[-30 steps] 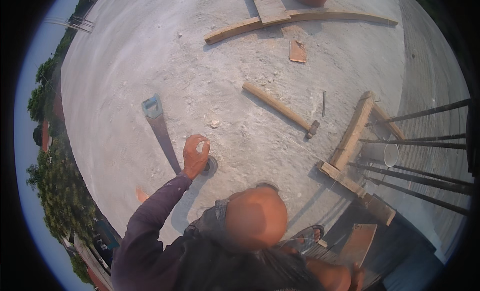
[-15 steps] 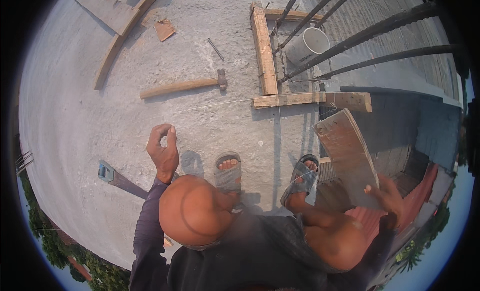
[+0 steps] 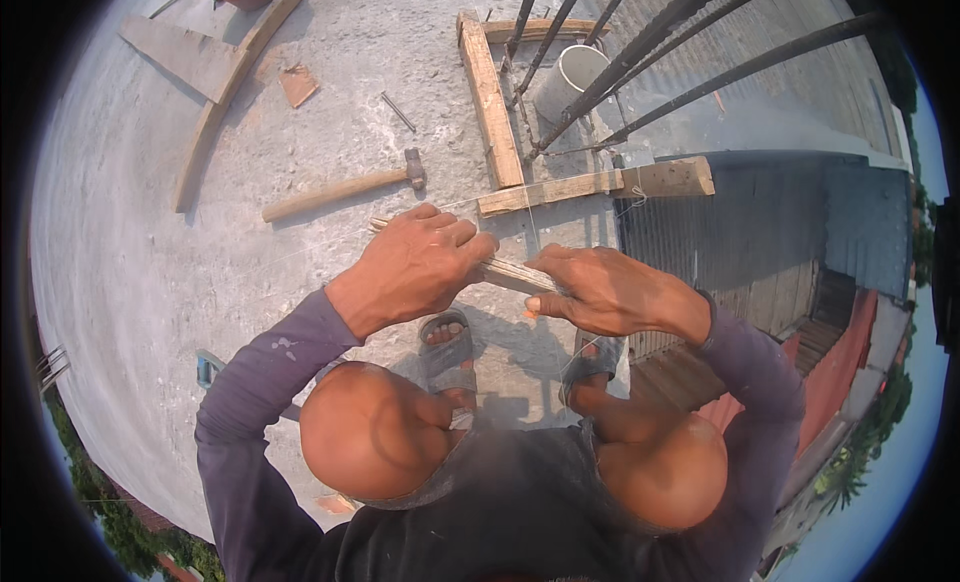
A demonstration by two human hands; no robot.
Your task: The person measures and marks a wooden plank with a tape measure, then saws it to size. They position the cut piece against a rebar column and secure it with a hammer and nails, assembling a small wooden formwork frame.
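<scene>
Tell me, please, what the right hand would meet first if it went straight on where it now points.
The right hand would probably meet the left hand, which grips the same board; depth is unclear.

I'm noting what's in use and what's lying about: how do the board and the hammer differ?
The board is held between the left hand and right hand; the hammer lies untouched on the concrete. The board shows a striped edge; the hammer has a dark head on a long handle. Both include wood.
</scene>
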